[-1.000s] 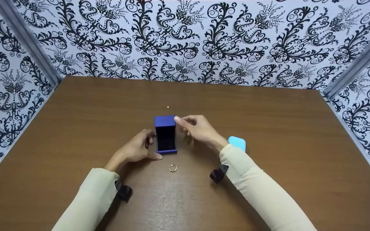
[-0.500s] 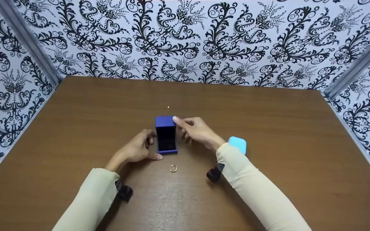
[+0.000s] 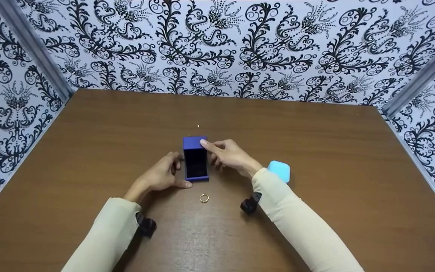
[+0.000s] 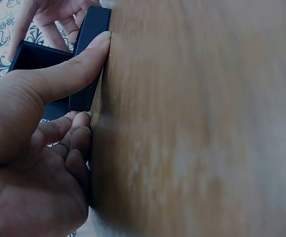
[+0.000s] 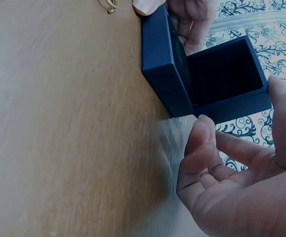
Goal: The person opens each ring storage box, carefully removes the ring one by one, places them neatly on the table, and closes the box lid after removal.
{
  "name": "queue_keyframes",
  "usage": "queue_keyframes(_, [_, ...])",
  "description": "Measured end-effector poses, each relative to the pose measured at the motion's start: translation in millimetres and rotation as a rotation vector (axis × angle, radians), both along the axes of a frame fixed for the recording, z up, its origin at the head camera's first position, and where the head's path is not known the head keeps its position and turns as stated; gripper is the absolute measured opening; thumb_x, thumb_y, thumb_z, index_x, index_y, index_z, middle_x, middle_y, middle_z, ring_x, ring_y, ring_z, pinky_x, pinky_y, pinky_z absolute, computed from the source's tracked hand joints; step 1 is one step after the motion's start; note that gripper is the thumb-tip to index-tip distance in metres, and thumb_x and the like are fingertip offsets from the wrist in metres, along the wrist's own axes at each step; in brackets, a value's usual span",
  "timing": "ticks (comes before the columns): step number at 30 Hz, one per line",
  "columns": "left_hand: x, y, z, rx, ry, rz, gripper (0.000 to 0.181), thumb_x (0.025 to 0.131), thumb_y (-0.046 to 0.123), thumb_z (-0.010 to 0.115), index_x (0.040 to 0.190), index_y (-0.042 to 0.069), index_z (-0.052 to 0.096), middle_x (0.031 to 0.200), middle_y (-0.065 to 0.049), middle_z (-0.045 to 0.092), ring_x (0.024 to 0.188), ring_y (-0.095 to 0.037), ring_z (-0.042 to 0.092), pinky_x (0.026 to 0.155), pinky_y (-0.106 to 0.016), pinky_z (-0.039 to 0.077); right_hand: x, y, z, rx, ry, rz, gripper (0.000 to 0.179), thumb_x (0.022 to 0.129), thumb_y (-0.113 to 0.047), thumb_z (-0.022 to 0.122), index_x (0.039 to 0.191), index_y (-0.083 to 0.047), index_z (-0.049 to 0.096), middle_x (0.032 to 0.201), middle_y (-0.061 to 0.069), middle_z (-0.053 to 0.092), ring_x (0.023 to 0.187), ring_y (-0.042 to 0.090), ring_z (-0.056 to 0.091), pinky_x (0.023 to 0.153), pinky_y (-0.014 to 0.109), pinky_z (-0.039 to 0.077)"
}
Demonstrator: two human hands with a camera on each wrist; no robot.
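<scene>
Right hand (image 3: 232,154), half-curled, is pinching the box lid (image 3: 191,143), thumb (image 3: 203,142) sliding left, seemingly firming hold; left hand (image 3: 159,173), half-curled, is gripping the box base (image 3: 198,178).

There is one wooden table (image 3: 127,124), one blue ring box (image 3: 191,142), one gold ring (image 3: 204,202) and one light-blue rounded case (image 3: 280,170). One left hand (image 3: 161,173) and one right hand (image 3: 233,155) make two, with two cream sleeves (image 3: 104,230) and two black wrist cameras (image 3: 148,227). Patterned walls (image 3: 217,45) number three, grey corner strips (image 3: 36,49) two.
</scene>
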State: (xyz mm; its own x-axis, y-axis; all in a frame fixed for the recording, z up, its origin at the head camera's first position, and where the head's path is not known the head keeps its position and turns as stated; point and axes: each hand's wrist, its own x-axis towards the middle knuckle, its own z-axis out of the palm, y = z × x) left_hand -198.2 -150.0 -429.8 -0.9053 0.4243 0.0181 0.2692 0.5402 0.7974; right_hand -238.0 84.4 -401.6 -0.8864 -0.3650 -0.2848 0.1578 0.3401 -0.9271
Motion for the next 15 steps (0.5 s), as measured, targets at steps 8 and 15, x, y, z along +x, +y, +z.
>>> queue_keyframes(8, [0.9,0.3,0.8,-0.011,-0.012,0.006,0.064,0.073,0.017,0.093,0.119,-0.006,0.054,0.095,-0.009,0.048,0.083,-0.021,0.046,0.073,-0.034,0.039,-1.3,0.7,0.7,0.000,0.011,0.029,0.048,0.099,-0.049,0.062,0.118,-0.005,0.071,0.086,0.010,0.065,0.066,0.018,0.058,0.058,0.029,0.048])
queue_keyframes(15, [0.3,0.8,0.3,-0.007,-0.001,0.004,0.061,0.073,0.016,0.093,0.116,-0.005,0.055,0.093,-0.009,0.048,0.083,-0.021,0.045,0.073,-0.032,0.039,-1.1,-0.6,1.2,-0.021,-0.014,0.033,0.049,0.100,-0.046,0.061,0.123,-0.004,0.068,0.085,0.008,0.063,0.067,0.018,0.058,0.059,0.028,0.047])
